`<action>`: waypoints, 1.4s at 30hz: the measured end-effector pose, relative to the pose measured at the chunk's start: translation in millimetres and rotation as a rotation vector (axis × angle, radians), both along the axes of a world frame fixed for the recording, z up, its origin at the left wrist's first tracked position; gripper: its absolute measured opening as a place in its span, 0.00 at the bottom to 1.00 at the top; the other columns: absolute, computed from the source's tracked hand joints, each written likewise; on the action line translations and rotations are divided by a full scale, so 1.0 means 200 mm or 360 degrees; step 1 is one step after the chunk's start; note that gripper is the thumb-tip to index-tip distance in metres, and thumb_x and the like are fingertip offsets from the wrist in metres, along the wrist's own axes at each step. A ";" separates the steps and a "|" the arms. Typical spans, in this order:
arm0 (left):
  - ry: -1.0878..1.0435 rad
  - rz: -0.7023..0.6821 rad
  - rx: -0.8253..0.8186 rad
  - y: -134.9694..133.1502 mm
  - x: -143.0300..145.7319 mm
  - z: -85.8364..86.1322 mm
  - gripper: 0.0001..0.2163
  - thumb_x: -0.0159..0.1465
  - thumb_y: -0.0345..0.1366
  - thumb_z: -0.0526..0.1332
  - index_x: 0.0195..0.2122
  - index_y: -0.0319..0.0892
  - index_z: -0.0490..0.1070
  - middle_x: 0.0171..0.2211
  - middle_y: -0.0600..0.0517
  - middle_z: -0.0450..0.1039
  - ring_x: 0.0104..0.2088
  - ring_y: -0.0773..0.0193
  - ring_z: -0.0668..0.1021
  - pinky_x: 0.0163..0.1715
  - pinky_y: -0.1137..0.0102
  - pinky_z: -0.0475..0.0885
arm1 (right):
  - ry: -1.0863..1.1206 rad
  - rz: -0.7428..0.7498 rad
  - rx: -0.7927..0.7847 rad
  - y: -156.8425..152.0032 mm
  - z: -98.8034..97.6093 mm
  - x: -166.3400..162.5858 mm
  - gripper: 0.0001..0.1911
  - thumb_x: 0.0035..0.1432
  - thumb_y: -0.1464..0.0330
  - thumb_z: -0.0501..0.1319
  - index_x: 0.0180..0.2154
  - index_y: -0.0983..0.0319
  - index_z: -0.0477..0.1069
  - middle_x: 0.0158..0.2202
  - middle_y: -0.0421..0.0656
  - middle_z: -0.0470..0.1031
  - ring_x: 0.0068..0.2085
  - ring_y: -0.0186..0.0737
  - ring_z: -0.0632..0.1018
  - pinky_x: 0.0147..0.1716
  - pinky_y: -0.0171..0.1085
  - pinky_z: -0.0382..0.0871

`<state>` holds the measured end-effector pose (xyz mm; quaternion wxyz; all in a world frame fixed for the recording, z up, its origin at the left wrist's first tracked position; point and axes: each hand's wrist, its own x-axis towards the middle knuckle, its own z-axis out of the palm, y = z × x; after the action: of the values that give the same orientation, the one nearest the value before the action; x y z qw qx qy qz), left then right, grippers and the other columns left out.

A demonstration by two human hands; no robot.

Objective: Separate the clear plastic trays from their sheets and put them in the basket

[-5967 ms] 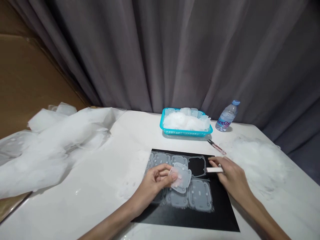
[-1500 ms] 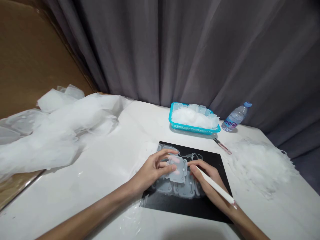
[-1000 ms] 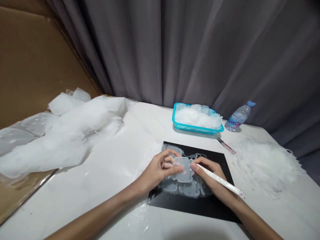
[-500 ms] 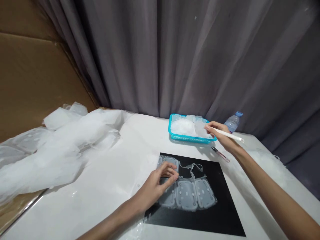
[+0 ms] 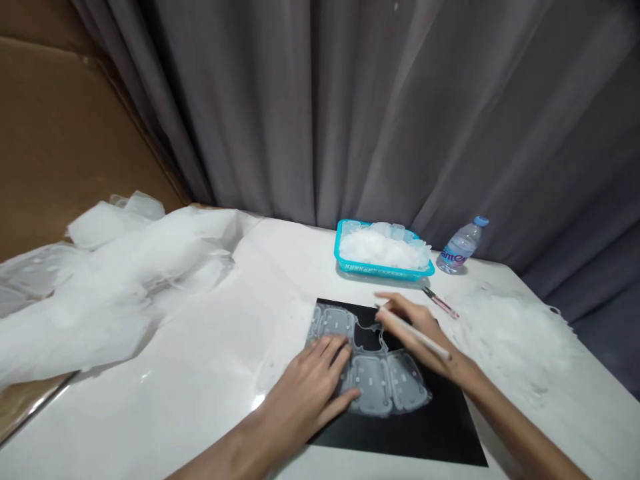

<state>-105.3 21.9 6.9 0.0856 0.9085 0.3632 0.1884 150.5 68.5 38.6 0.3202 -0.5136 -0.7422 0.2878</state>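
Curtain (image 5: 350,100), grey and pleated, fills the back of the room, with brown cardboard (image 5: 60,133) leaning at the left. Below them the white counter (image 5: 200,373) carries a big heap (image 5: 110,280) of crumpled clear plastic on its left side and a flatter pile (image 5: 505,327) of pale scraps on its right. Between these lies a black mat (image 5: 440,433), and behind it a teal basket (image 5: 383,270) full of clear pieces. On the mat's left half rests the sheet (image 5: 385,390) of joined moulded pieces. Its lower row runs left to right, with another piece above at the left end and a bare gap of black beside that piece.

The left hand (image 5: 310,393) is the nearer one. Its grip is apart, palm down and fingers spread flat on the sheet's left end. The right hand (image 5: 425,330), blurred, sits at the right of the gap, just past the sheet's upper edge; I cannot tell whether it touches the sheet. Its grip is closed on a thin white stick (image 5: 417,335), whose long axis slants from the wrist away and to the left, the far tip near the gap's upper edge.

A small bottle (image 5: 457,247) stands right of the basket, and a slim tool (image 5: 440,303) lies between basket and pile.
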 end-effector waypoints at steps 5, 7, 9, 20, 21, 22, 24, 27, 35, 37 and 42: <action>0.0175 0.0168 0.0049 -0.04 -0.01 0.00 0.19 0.75 0.48 0.53 0.58 0.42 0.71 0.56 0.39 0.75 0.54 0.43 0.77 0.50 0.53 0.75 | -0.0018 0.0393 0.0016 -0.14 -0.05 -0.16 0.09 0.72 0.62 0.58 0.44 0.59 0.74 0.40 0.43 0.79 0.41 0.40 0.80 0.45 0.37 0.71; 0.0210 0.0115 0.0012 -0.04 -0.04 0.02 0.20 0.75 0.45 0.52 0.61 0.41 0.69 0.57 0.38 0.74 0.54 0.44 0.77 0.50 0.54 0.75 | -0.0045 0.0472 0.0037 -0.13 -0.06 -0.18 0.08 0.72 0.64 0.58 0.43 0.59 0.75 0.43 0.44 0.78 0.45 0.41 0.79 0.48 0.38 0.70; 0.0222 0.0050 -0.0072 -0.04 -0.07 0.04 0.21 0.76 0.45 0.52 0.64 0.42 0.66 0.58 0.39 0.73 0.54 0.46 0.78 0.49 0.56 0.76 | -0.0008 0.0523 0.0020 -0.12 -0.06 -0.19 0.07 0.72 0.65 0.58 0.43 0.59 0.74 0.45 0.44 0.77 0.47 0.41 0.78 0.50 0.38 0.70; 0.0073 -0.0013 -0.0154 -0.02 -0.17 0.00 0.25 0.74 0.51 0.53 0.66 0.43 0.65 0.59 0.43 0.74 0.58 0.47 0.77 0.54 0.57 0.74 | -0.0013 0.0545 -0.0016 -0.12 -0.08 -0.26 0.07 0.72 0.65 0.59 0.43 0.59 0.75 0.42 0.43 0.78 0.46 0.42 0.78 0.49 0.39 0.70; 0.0062 -0.0025 -0.0145 -0.02 -0.17 0.00 0.25 0.74 0.51 0.55 0.65 0.42 0.66 0.58 0.43 0.75 0.57 0.47 0.78 0.54 0.56 0.74 | -0.0031 0.0543 -0.0005 -0.12 -0.08 -0.26 0.07 0.72 0.66 0.59 0.43 0.59 0.75 0.42 0.43 0.78 0.46 0.42 0.78 0.49 0.39 0.70; 0.0053 -0.0036 -0.0139 -0.01 -0.17 0.00 0.24 0.73 0.51 0.56 0.64 0.42 0.68 0.57 0.43 0.76 0.56 0.47 0.78 0.55 0.55 0.73 | -0.0054 0.0536 0.0010 -0.12 -0.08 -0.27 0.06 0.72 0.67 0.59 0.43 0.59 0.75 0.42 0.43 0.78 0.46 0.41 0.78 0.49 0.39 0.70; 0.0034 -0.0046 -0.0137 -0.01 -0.17 0.01 0.24 0.72 0.51 0.58 0.63 0.42 0.69 0.56 0.43 0.76 0.55 0.47 0.78 0.55 0.54 0.72 | -0.0104 0.0513 0.0066 -0.13 -0.10 -0.28 0.05 0.72 0.69 0.58 0.44 0.59 0.74 0.42 0.42 0.78 0.46 0.41 0.78 0.50 0.40 0.70; 0.0013 -0.0017 -0.0145 0.00 -0.17 0.01 0.24 0.71 0.51 0.60 0.62 0.42 0.70 0.56 0.44 0.76 0.55 0.46 0.78 0.56 0.52 0.72 | -0.0206 0.0518 0.0211 -0.14 -0.14 -0.28 0.05 0.72 0.70 0.57 0.45 0.58 0.72 0.43 0.43 0.77 0.46 0.42 0.78 0.51 0.41 0.70; 0.0072 -0.0033 -0.0246 0.01 -0.17 0.01 0.25 0.71 0.51 0.60 0.62 0.41 0.69 0.56 0.44 0.76 0.54 0.49 0.79 0.51 0.57 0.77 | -0.0568 0.0573 0.0486 -0.16 -0.14 -0.25 0.07 0.73 0.72 0.54 0.42 0.60 0.70 0.39 0.46 0.77 0.41 0.44 0.79 0.42 0.41 0.74; 0.0080 -0.0023 -0.0268 0.01 -0.17 0.02 0.24 0.71 0.51 0.60 0.62 0.42 0.69 0.56 0.44 0.76 0.55 0.49 0.79 0.49 0.58 0.78 | -0.0581 0.0565 0.0507 -0.15 -0.14 -0.26 0.06 0.73 0.70 0.55 0.43 0.60 0.70 0.39 0.46 0.77 0.42 0.44 0.79 0.42 0.41 0.75; 0.0039 -0.0061 -0.0296 0.05 -0.20 0.03 0.23 0.70 0.50 0.62 0.61 0.45 0.71 0.55 0.46 0.77 0.54 0.49 0.80 0.45 0.59 0.79 | -0.0665 0.0567 0.0710 -0.12 -0.20 -0.28 0.09 0.75 0.68 0.53 0.43 0.61 0.71 0.39 0.46 0.77 0.41 0.44 0.79 0.41 0.40 0.75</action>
<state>-146.2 31.2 13.5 0.1687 0.9057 0.3626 0.1410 94.1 44.4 -0.8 0.2104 -0.3414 -0.9142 0.0586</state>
